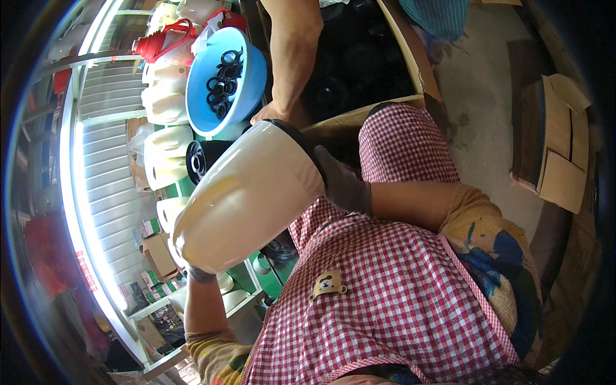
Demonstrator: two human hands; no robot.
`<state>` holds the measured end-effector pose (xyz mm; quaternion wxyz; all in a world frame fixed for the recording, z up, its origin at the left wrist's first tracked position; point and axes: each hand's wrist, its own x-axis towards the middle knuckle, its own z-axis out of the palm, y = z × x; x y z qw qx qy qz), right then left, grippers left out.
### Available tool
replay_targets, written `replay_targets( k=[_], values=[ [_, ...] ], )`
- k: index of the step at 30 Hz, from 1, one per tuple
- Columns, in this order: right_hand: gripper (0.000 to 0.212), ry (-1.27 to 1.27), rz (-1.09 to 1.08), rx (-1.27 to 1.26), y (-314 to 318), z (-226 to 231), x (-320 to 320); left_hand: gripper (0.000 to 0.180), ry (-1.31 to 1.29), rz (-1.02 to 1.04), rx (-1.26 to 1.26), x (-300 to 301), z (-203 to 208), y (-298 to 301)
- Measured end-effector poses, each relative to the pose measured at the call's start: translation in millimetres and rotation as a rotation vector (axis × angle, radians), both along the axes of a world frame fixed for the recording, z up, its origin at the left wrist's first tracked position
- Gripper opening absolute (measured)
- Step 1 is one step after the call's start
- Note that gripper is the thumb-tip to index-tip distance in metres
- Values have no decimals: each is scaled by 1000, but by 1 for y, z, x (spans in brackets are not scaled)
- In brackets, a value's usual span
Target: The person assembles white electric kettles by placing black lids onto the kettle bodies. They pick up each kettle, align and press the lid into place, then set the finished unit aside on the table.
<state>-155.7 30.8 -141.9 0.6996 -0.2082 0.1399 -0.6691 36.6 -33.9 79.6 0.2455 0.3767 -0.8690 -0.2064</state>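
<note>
A large glossy cream plastic jug body lies tilted across my lap. It has a moulded bulge on its side and a black rim round its upper right end. My right hand, in a dark grey glove, grips that black rim. At the lower left end my left hand holds the body from beneath, its fingers mostly hidden behind it. Another person's hand reaches down to the top edge of the body, beside the rim. Just left of the body rests a black cylindrical part.
A blue basin with several black rings stands on the green bench beyond. Several cream jug bodies line the bench's left side, near a red-topped jug. An open carton of black parts lies ahead; another carton is far right.
</note>
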Motion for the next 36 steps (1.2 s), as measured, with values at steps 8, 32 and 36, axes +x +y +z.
replay_targets(
  k=[8, 32, 36],
  values=[
    [61, 260, 52, -214, -10, 29, -39, 56, -92, -49, -42, -3, 18, -2],
    [53, 460, -395, -354, -10, 29, -50, 55, -69, -91, -139, 13, 16, 13],
    [62, 336, -158, -306, -5, 36, -57, 55, -8, -42, -103, 17, -14, 6]
  ],
)
